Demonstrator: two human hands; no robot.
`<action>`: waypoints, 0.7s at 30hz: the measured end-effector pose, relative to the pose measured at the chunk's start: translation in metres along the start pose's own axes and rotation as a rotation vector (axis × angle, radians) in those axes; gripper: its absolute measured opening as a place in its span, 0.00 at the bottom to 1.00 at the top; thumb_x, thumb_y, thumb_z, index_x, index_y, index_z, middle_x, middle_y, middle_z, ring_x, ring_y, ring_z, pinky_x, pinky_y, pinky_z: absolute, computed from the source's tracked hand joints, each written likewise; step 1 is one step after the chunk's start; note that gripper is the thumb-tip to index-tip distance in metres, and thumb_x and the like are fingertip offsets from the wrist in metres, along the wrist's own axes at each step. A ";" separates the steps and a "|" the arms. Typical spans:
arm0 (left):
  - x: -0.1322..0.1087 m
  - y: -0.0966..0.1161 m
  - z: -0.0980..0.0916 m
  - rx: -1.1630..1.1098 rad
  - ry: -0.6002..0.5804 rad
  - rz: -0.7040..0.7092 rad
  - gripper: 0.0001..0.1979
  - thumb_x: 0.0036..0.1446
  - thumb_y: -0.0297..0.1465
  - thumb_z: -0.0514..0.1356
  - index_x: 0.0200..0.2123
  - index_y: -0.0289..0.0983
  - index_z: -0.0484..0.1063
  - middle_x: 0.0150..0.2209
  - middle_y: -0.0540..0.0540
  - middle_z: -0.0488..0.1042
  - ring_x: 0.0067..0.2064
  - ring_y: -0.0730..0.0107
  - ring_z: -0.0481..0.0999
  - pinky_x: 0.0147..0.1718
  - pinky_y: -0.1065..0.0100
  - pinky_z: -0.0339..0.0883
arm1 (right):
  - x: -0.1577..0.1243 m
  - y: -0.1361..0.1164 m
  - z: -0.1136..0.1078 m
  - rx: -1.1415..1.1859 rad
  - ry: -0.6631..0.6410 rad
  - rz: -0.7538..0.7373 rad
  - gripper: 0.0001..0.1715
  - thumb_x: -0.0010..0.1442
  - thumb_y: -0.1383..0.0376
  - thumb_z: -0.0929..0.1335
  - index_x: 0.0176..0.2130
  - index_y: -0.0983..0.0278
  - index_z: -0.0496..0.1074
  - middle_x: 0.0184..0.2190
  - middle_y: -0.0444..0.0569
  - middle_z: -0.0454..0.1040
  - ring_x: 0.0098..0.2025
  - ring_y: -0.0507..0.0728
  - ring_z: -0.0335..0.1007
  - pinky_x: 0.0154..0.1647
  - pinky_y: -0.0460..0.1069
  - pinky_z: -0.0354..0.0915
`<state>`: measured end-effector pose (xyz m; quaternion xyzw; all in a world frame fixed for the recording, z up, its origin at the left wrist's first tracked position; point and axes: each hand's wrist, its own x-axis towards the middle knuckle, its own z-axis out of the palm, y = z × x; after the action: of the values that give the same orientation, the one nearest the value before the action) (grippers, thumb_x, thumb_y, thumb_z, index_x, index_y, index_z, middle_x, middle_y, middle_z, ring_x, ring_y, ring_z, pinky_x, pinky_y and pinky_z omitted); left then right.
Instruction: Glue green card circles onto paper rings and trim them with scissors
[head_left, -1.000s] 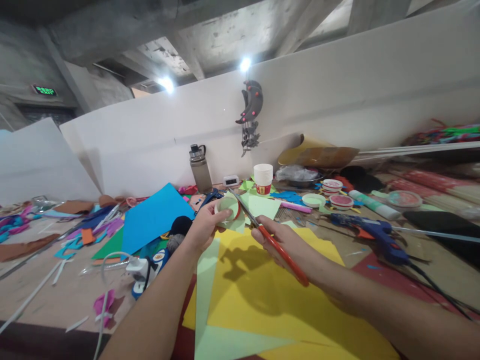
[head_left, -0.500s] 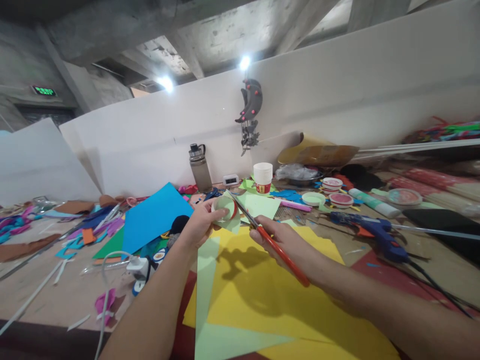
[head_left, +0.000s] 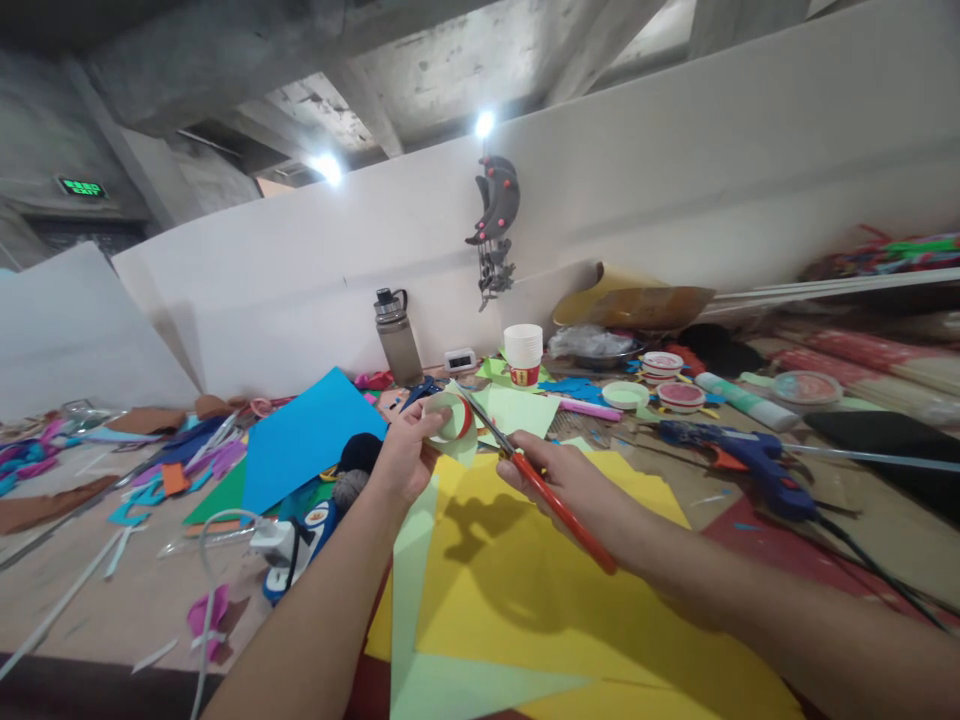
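My left hand (head_left: 409, 455) pinches a round, shallow paper cup piece (head_left: 454, 418) with a red band on its side and pale green paper at its face. A flap of the same green paper hangs under it. My right hand (head_left: 559, 480) is wrapped around scissors (head_left: 570, 520) with red handles. Their metal blades point up and left, close to the right side of the cup piece; whether they touch it I cannot tell. Both hands are above yellow sheets (head_left: 525, 580) and a pale green sheet (head_left: 416, 640).
Behind the hands stand stacked paper cups (head_left: 523, 350) and a bottle (head_left: 399, 340). At right lies a blue glue gun (head_left: 765, 470) with its cord. A power strip (head_left: 304, 550) and blue sheet (head_left: 307, 440) lie at left. Finished-looking round pieces (head_left: 681, 397) sit at back right.
The cup piece has turned a little in my left hand, and less of the green flap shows below it. My right hand and the scissors are almost unmoved.
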<state>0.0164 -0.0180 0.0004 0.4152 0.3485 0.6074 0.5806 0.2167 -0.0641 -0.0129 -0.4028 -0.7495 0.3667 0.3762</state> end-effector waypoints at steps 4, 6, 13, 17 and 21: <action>0.001 0.003 -0.002 0.029 -0.039 0.046 0.15 0.40 0.27 0.72 0.32 0.36 0.74 0.28 0.53 0.76 0.27 0.77 0.74 0.26 0.76 0.69 | 0.000 0.001 0.000 -0.008 -0.005 0.006 0.21 0.61 0.47 0.64 0.35 0.61 0.67 0.25 0.40 0.64 0.26 0.50 0.55 0.26 0.46 0.54; 0.001 0.004 -0.003 0.038 -0.047 0.065 0.15 0.40 0.27 0.72 0.33 0.36 0.74 0.29 0.53 0.76 0.27 0.78 0.74 0.27 0.77 0.69 | 0.000 0.000 0.000 -0.014 -0.011 0.011 0.20 0.61 0.47 0.64 0.33 0.61 0.67 0.24 0.40 0.63 0.26 0.50 0.54 0.26 0.46 0.54; 0.000 0.006 -0.001 0.085 -0.047 0.073 0.15 0.39 0.26 0.72 0.32 0.36 0.74 0.27 0.52 0.76 0.27 0.76 0.74 0.27 0.76 0.68 | -0.003 -0.002 0.002 0.102 -0.046 0.007 0.18 0.62 0.48 0.63 0.36 0.60 0.65 0.25 0.39 0.63 0.26 0.50 0.54 0.25 0.45 0.55; -0.003 0.005 0.002 0.117 -0.064 0.045 0.15 0.37 0.25 0.71 0.32 0.35 0.74 0.27 0.51 0.76 0.28 0.75 0.76 0.27 0.77 0.67 | -0.002 0.000 0.002 0.085 -0.027 -0.021 0.18 0.63 0.48 0.63 0.34 0.60 0.63 0.27 0.40 0.64 0.27 0.50 0.56 0.27 0.46 0.56; -0.004 0.004 0.004 0.119 -0.069 0.039 0.15 0.37 0.25 0.71 0.32 0.35 0.75 0.29 0.50 0.77 0.29 0.75 0.76 0.28 0.77 0.67 | 0.000 0.001 0.002 0.048 -0.020 -0.031 0.18 0.63 0.48 0.62 0.39 0.60 0.65 0.30 0.41 0.67 0.29 0.52 0.58 0.30 0.47 0.57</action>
<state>0.0186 -0.0227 0.0053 0.4764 0.3560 0.5820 0.5547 0.2157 -0.0645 -0.0150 -0.3785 -0.7503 0.3827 0.3838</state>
